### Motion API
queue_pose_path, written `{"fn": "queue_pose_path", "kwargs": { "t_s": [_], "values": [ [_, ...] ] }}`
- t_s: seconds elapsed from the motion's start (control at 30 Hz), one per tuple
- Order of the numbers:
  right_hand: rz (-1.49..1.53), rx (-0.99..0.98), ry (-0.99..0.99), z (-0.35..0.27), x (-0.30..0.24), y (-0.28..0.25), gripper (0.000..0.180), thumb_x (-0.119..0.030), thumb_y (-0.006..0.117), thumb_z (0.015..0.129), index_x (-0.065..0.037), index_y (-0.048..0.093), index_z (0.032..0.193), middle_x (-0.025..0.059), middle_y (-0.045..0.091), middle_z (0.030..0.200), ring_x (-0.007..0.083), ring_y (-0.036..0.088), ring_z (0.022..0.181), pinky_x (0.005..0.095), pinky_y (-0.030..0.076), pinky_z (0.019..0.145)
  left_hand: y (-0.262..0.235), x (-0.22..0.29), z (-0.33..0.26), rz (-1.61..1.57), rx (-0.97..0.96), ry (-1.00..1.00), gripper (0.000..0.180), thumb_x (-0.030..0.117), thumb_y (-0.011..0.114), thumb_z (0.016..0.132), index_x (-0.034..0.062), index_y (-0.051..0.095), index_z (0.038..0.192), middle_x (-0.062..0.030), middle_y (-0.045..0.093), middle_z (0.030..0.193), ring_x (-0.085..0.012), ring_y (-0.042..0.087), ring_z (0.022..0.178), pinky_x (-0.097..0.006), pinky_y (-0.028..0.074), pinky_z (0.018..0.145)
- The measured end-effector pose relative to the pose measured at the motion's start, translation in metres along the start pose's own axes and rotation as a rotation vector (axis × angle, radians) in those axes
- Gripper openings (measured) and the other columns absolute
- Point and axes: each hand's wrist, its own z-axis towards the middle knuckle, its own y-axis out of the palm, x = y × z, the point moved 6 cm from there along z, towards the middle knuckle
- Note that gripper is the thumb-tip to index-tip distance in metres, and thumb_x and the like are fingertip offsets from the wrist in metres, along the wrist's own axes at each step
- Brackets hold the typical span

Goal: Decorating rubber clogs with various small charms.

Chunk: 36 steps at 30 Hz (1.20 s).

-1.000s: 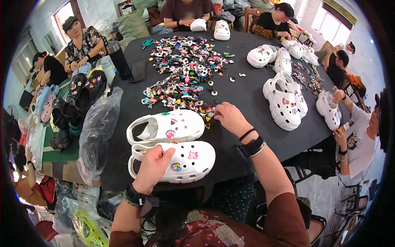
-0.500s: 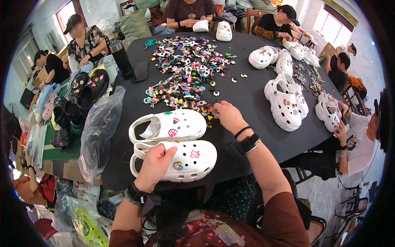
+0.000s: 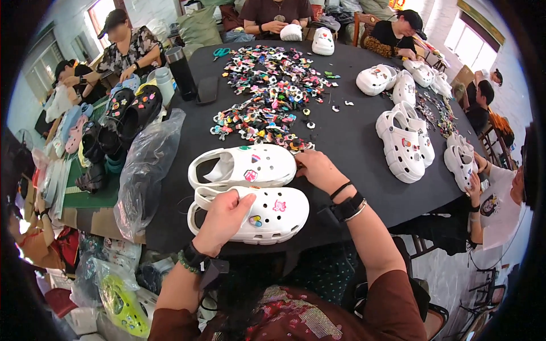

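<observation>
Two white clogs with holes lie side by side before me, toes to the right. My left hand (image 3: 223,220) grips the near clog (image 3: 287,219) by its upper, thumb on top; a pink charm and a two-coloured oval charm sit on it. The far clog (image 3: 274,165) carries a green, a striped and a deep-pink charm. My right hand (image 3: 323,172) is closed, fingertips bent down beside the far clog's toe, at the near edge of a heap of small colourful shoe charms (image 3: 273,85). What the fingertips hold, if anything, is hidden.
White clogs (image 3: 401,148) stand at the right, with a smaller charm pile (image 3: 438,111). Black clogs (image 3: 136,116) and a plastic bag (image 3: 151,170) lie at the left. A dark bottle (image 3: 181,74) and a phone-like black slab (image 3: 207,91) stand beyond. Several people work around the table.
My right hand has drawn back slightly from the charm heap, toward the far clog's toe. My left hand keeps its hold on the near clog. The whole view has shifted a little.
</observation>
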Motion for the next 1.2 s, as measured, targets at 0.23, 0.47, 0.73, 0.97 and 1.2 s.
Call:
{"fn": "queue_pose_path", "kwargs": {
  "t_s": [0.23, 0.47, 0.73, 0.97, 1.2],
  "values": [
    [-0.263, 0.057, 0.071, -0.012, -0.004, -0.003, 0.010, -0.011, 0.063, 0.086, -0.004, 0.059, 0.092, 0.0168, 0.064, 0.088, 0.0372, 0.064, 0.084, 0.0453, 0.052, 0.074, -0.001, 0.001, -0.001, 0.043, -0.006, -0.017, 0.040, 0.027, 0.065, 0.096, -0.0005, 0.053, 0.070, 0.0017, 0.046, 0.060, -0.0062, 0.038, 0.057, -0.030, 0.032, 0.049],
    [-0.488, 0.119, 0.228, -0.018, 0.036, -0.044, 0.011, -0.012, 0.064, 0.086, -0.004, 0.059, 0.090, 0.0160, 0.064, 0.087, 0.0362, 0.065, 0.085, 0.0446, 0.053, 0.072, 0.000, 0.013, -0.003, 0.082, -0.013, -0.034, 0.039, 0.027, 0.065, 0.096, -0.0017, 0.056, 0.072, 0.0005, 0.049, 0.060, -0.0066, 0.041, 0.057, -0.030, 0.034, 0.049],
    [-0.299, 0.096, 0.263, 0.048, 0.074, -0.065, 0.023, -0.020, 0.075, 0.081, -0.004, 0.061, 0.090, 0.0166, 0.066, 0.089, 0.0371, 0.065, 0.091, 0.0466, 0.052, 0.078, 0.000, 0.008, -0.004, 0.015, -0.012, -0.048, 0.034, 0.026, 0.065, 0.096, -0.0031, 0.062, 0.079, 0.0004, 0.054, 0.063, -0.0063, 0.044, 0.059, -0.029, 0.037, 0.051],
    [-0.241, 0.097, 0.364, 0.086, 0.112, -0.040, 0.037, -0.024, 0.084, 0.073, -0.005, 0.062, 0.095, 0.0152, 0.066, 0.098, 0.0349, 0.063, 0.100, 0.0430, 0.051, 0.085, 0.002, 0.007, -0.004, 0.006, -0.041, -0.002, 0.032, 0.026, 0.063, 0.097, -0.0042, 0.065, 0.086, -0.0008, 0.058, 0.067, -0.0059, 0.047, 0.061, -0.028, 0.040, 0.053],
    [-0.092, 0.094, 0.359, 0.071, 0.110, -0.041, 0.024, -0.018, 0.079, 0.077, -0.003, 0.066, 0.088, 0.0158, 0.069, 0.085, 0.0350, 0.067, 0.087, 0.0410, 0.053, 0.077, 0.002, 0.014, -0.005, 0.016, -0.047, 0.021, 0.032, 0.025, 0.063, 0.097, -0.0042, 0.064, 0.085, -0.0019, 0.058, 0.066, -0.0065, 0.047, 0.061, -0.028, 0.040, 0.053]
  ]
}}
